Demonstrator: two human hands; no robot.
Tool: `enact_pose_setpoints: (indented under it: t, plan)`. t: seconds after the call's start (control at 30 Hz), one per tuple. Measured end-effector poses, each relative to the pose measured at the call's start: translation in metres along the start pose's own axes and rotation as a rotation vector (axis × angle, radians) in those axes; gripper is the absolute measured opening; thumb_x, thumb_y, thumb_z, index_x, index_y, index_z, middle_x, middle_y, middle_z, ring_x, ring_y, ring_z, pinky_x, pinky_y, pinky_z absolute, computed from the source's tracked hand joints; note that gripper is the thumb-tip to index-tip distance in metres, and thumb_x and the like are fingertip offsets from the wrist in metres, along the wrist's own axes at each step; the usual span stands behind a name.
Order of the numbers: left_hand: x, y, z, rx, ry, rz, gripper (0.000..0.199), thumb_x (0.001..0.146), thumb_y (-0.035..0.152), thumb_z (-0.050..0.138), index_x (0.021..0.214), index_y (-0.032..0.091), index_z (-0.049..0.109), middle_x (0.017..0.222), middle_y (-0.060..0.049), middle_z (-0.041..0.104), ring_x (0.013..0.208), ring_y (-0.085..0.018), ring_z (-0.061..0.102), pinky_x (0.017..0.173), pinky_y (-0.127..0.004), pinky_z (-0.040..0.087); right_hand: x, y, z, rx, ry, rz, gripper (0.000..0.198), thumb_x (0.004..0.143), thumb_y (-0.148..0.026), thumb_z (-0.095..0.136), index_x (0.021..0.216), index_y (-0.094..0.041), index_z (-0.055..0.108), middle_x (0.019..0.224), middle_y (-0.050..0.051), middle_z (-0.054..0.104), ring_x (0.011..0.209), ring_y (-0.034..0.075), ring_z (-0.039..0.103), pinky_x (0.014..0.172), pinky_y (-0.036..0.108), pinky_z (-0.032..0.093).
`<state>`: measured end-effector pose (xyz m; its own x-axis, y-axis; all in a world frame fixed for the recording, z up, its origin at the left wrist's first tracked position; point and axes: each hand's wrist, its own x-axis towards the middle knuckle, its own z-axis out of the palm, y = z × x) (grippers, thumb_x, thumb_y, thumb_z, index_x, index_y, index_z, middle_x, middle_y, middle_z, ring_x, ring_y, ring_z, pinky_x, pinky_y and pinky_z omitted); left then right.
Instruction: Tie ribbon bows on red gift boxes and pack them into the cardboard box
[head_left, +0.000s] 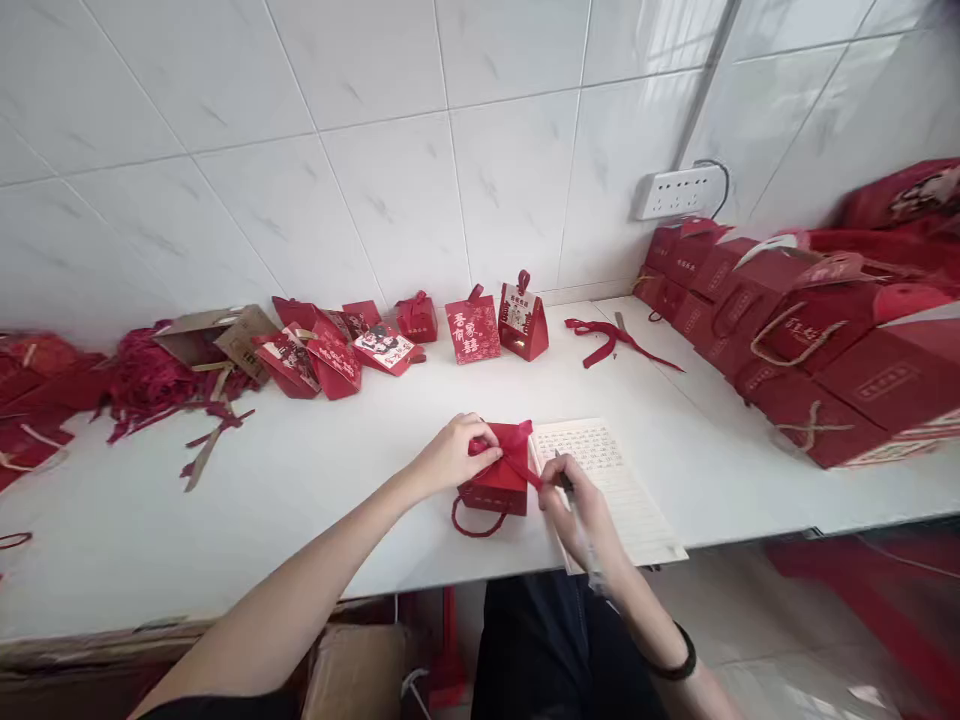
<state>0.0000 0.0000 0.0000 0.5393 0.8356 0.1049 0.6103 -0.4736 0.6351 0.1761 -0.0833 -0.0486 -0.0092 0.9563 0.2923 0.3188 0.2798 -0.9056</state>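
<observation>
There, the right hand (579, 508) had its fingers round a slim pen (567, 484) and red fabric ribbon (524, 471), the left hand (452, 457) pinching it atop the small red cardboard box (496, 500) on the white worktop (375, 435), printed red boxes (474, 332) behind!

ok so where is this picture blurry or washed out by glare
Head view: the right hand and the pen in it look smeared, the left hand at the red box crisper; head view again: glare streaks the wall tiles at upper right, red packaging by the right edge looks soft, and the notepad writing is too small to read.
</observation>
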Motion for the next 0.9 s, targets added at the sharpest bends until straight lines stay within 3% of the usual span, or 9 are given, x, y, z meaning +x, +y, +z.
enact_pose_setpoints:
  t: [0.17,0.33,0.47,0.57,0.63,0.7,0.77,0.83,0.9]
  plan:
    - [0.001,0.0,-0.004,-0.036,-0.019,0.013,0.013,0.078,0.03,0.057,0.074,0.018,0.06,0.077,-0.001,0.054,0.083,-0.016,0.051,0.079,-0.03,0.041,0.02,0.039,-0.068,-0.427,0.287,0.019,0.041,0.086,-0.054,0.034,0.097,-0.015,0.038,0.067,0.007,0.052,0.054,0.023,0.051,0.048,0.03,0.036]
    - [0.002,0.002,-0.007,-0.158,-0.04,-0.055,0.017,0.081,0.027,0.05,0.078,0.018,0.063,0.086,-0.002,0.058,0.085,-0.016,0.054,0.08,-0.029,0.041,0.034,0.096,-0.128,-0.834,0.178,-0.161,0.028,0.089,-0.036,0.027,0.092,-0.015,0.045,0.078,0.015,0.055,0.074,0.03,0.053,0.056,0.037,0.042]
    - [0.0,0.004,-0.011,-0.234,-0.085,-0.123,0.016,0.077,0.025,0.052,0.082,0.016,0.065,0.084,-0.002,0.06,0.074,-0.013,0.053,0.07,-0.026,0.042,0.042,0.101,-0.143,-0.912,0.136,-0.206,0.036,0.085,-0.021,0.025,0.109,-0.014,0.051,0.097,0.018,0.056,0.087,0.033,0.053,0.064,0.043,0.044]
    - [-0.002,0.007,-0.012,-0.274,-0.124,-0.159,0.019,0.078,0.027,0.052,0.084,0.015,0.065,0.075,-0.001,0.061,0.066,-0.012,0.051,0.064,-0.025,0.042,0.036,0.064,-0.122,-0.826,0.265,-0.301,0.034,0.09,-0.028,0.035,0.118,-0.013,0.048,0.101,0.017,0.055,0.092,0.032,0.053,0.072,0.045,0.046]
    - [-0.001,0.008,-0.012,-0.272,-0.121,-0.153,0.018,0.077,0.027,0.053,0.084,0.015,0.064,0.077,-0.002,0.062,0.066,-0.011,0.051,0.064,-0.024,0.042,0.025,0.027,-0.094,-0.645,0.27,-0.428,0.021,0.093,-0.029,0.045,0.11,-0.017,0.051,0.096,0.012,0.056,0.088,0.027,0.054,0.075,0.04,0.047]
    - [0.0,0.006,-0.012,-0.26,-0.113,-0.14,0.017,0.077,0.028,0.054,0.083,0.015,0.064,0.077,-0.002,0.063,0.066,-0.011,0.052,0.063,-0.024,0.043,0.013,-0.007,-0.058,-0.472,0.099,-0.602,0.014,0.095,-0.026,0.049,0.105,-0.018,0.052,0.097,0.01,0.055,0.091,0.024,0.053,0.079,0.038,0.046]
    - [0.0,0.004,-0.012,-0.261,-0.104,-0.131,0.017,0.078,0.03,0.054,0.083,0.015,0.063,0.076,-0.001,0.063,0.066,-0.011,0.053,0.063,-0.024,0.044,0.004,-0.029,-0.022,-0.405,-0.1,-0.676,0.016,0.096,-0.027,0.048,0.107,-0.016,0.052,0.102,0.011,0.054,0.095,0.024,0.051,0.08,0.038,0.045]
    - [0.0,0.002,-0.012,-0.275,-0.095,-0.129,0.018,0.078,0.031,0.054,0.083,0.016,0.063,0.078,-0.001,0.063,0.069,-0.012,0.055,0.065,-0.024,0.045,0.0,-0.038,0.008,-0.438,-0.188,-0.704,0.024,0.097,-0.029,0.045,0.113,-0.012,0.05,0.109,0.014,0.052,0.102,0.027,0.048,0.085,0.043,0.041]
    - [0.0,0.001,-0.012,-0.282,-0.094,-0.132,0.018,0.078,0.031,0.055,0.083,0.016,0.063,0.08,-0.001,0.064,0.072,-0.012,0.056,0.068,-0.025,0.046,-0.001,-0.036,0.027,-0.524,-0.189,-0.679,0.029,0.099,-0.028,0.04,0.12,-0.009,0.046,0.116,0.016,0.049,0.107,0.03,0.044,0.09,0.048,0.036]
